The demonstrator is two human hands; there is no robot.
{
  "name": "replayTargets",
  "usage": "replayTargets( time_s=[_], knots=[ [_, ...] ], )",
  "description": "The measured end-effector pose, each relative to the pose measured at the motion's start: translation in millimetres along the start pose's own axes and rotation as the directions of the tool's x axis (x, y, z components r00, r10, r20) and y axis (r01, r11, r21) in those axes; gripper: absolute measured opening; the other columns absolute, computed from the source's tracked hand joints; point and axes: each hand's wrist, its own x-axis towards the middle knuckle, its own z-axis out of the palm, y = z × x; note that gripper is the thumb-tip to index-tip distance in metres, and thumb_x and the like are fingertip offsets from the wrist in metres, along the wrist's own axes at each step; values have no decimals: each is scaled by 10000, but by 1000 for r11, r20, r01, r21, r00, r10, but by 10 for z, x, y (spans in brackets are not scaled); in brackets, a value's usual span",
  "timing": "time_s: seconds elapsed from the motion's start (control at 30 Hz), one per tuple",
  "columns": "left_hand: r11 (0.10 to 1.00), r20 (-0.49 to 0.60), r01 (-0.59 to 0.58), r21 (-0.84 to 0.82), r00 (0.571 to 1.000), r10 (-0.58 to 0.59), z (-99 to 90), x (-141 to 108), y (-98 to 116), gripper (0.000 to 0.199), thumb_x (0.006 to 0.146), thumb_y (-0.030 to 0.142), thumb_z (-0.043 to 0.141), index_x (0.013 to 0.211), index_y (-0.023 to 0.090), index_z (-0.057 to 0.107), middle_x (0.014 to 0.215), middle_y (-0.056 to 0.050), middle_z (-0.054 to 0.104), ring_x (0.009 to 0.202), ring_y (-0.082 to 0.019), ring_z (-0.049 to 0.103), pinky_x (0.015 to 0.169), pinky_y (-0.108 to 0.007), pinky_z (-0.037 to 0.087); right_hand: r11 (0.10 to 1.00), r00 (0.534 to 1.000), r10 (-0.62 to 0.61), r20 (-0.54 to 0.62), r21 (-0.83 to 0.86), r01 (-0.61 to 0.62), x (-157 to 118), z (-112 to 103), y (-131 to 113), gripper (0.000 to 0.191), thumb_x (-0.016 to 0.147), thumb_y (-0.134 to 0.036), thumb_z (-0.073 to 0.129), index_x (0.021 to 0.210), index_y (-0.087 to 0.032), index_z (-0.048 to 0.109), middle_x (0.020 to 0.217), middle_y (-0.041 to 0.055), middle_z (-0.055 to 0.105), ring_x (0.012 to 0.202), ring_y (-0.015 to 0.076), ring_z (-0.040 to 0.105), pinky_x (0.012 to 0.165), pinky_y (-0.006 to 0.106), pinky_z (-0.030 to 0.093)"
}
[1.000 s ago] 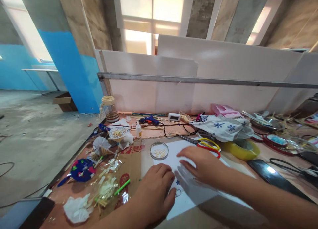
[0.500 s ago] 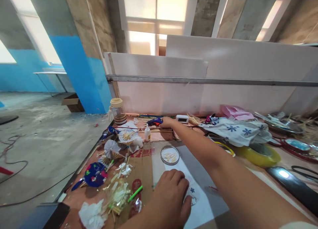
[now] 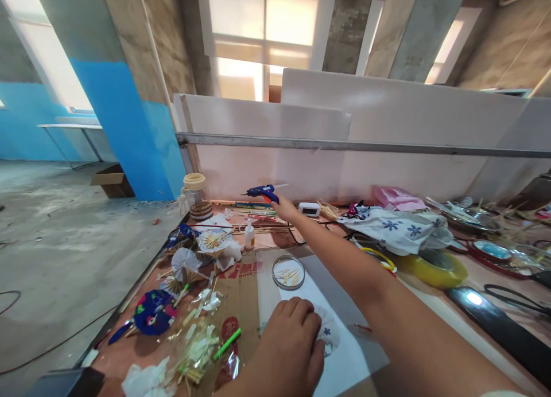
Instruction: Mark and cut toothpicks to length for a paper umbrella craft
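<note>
Above the back edge of the table, my right hand (image 3: 283,206) is closed around the handle of a blue hot glue gun (image 3: 262,192). Its nozzle points left and a clear glue stick pokes out behind. Low in the middle, my left hand (image 3: 293,339) rests on the white paper (image 3: 344,362), fingers curled and together. Between its thumb and forefinger sits the edge of a round white piece with blue flowers (image 3: 329,331); part of that piece is hidden by the hand. Just beyond lies a ring-shaped dish (image 3: 275,276) with short wooden sticks (image 3: 290,277) inside.
A small glue bottle (image 3: 249,235), a jar (image 3: 194,193) and a white timer (image 3: 309,209) stand at the back. Small paper parasols (image 3: 185,262) and a blue fabric disc (image 3: 155,312) lie left. Floral cloth (image 3: 396,228), yellow tape (image 3: 434,268) and a phone (image 3: 486,316) lie right.
My right hand has lifted the glue gun up off the table at the back. My left hand stays on the floral piece. The view has shifted slightly to the right.
</note>
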Motion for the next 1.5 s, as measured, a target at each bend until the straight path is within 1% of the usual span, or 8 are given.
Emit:
replayTargets(
  time_s=[0.23,0.4,0.6,0.77,1.0,1.17,1.27,1.5],
  knots=[
    [1000,3,12,-16,1000,-12,-34,-28,10,197,862,256,578,1044,200,629,1158,-76,622,1087,-254,540,1004,-442,450,900,979,82,-185,436,7,-338,-595,153,288,973,-362,584,1162,-146,609,1080,68,658,874,180,663,757,361,573],
    [998,-17,-18,-61,1000,17,-52,-29,-10,287,809,270,650,1088,203,634,1156,-67,625,1124,-250,535,1039,-421,428,776,951,98,-294,620,112,-1301,-1032,499,385,782,-520,746,876,-180,591,628,-37,583,570,126,572,592,259,497],
    [997,-30,-80,-12,996,79,-71,0,5,274,854,278,598,1111,189,635,1179,-95,615,1148,-259,530,1049,-437,428,544,990,50,-135,834,86,-2269,-949,535,399,749,-545,759,914,-213,611,722,-25,621,434,101,516,441,268,448],
    [956,-29,-204,209,976,214,-95,9,173,234,951,210,467,1123,175,621,1313,-96,601,1201,-278,524,1047,-468,429,533,989,-7,-150,836,130,-2318,-858,426,356,770,-500,778,860,-182,644,768,6,664,498,88,553,485,240,436],
    [853,203,-452,261,890,409,162,360,502,322,973,352,495,1172,129,615,1409,-123,559,1293,-316,499,1050,-438,431,505,974,24,-225,844,182,-2250,-964,391,372,750,-519,784,888,-212,624,718,-25,643,492,98,538,503,253,435],
    [895,160,-348,278,936,314,424,826,574,474,983,340,482,1362,57,501,1465,-175,503,1336,-328,463,1072,-466,412,662,974,-7,-227,729,175,-2350,-989,424,344,778,-505,763,878,-196,650,708,-11,642,543,112,547,563,269,442],
    [918,124,-292,269,956,267,302,840,511,406,945,337,554,1257,81,597,1466,-182,498,1332,-323,466,1081,-457,409,719,981,16,-193,684,123,-2388,-992,538,384,781,-552,742,865,-189,651,626,-27,578,518,115,500,535,269,410],
    [973,-12,-48,224,999,52,-321,294,-38,270,962,257,459,997,138,698,983,-117,688,957,-252,615,861,-418,512,767,994,-22,104,640,-50,-2578,-916,868,657,728,-820,576,851,-177,637,554,-14,530,497,141,495,500,280,399]
  ],
)
